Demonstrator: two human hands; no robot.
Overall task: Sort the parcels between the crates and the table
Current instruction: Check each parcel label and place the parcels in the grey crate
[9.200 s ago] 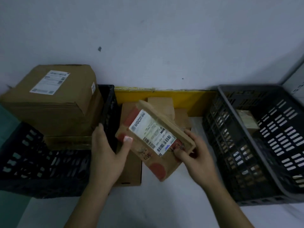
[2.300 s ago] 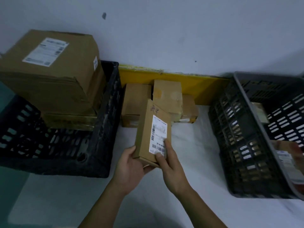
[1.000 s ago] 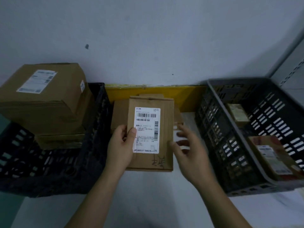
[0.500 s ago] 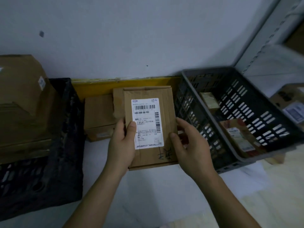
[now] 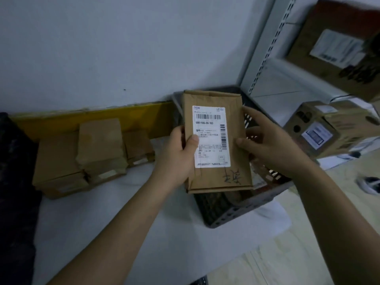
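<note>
I held the parcel [image 5: 216,140] upright in front of me, its long axis running away from me toward the wall, label facing up at me. My left hand [image 5: 178,153] gripped its left edge, thumb pressed on the label and fingers curled behind. My right hand [image 5: 265,145] sat at the right edge with the thumb touching the cardboard and the fingers spread loosely, not closed round it. The parcel hung directly over the near-left part of the grey crate [image 5: 246,208], which stood at the right edge of the surface [image 5: 123,212]; I judged that a short drop straight down would land it inside, the left hand carrying the weight.

Counted: one parcel in hand; three parcels [image 5: 96,153] at the back of the surface against the yellow strip; one grey crate, and a dark one [image 5: 14,202] at the left edge, barely in view. What lay in the grey crate I could not tell.
</note>
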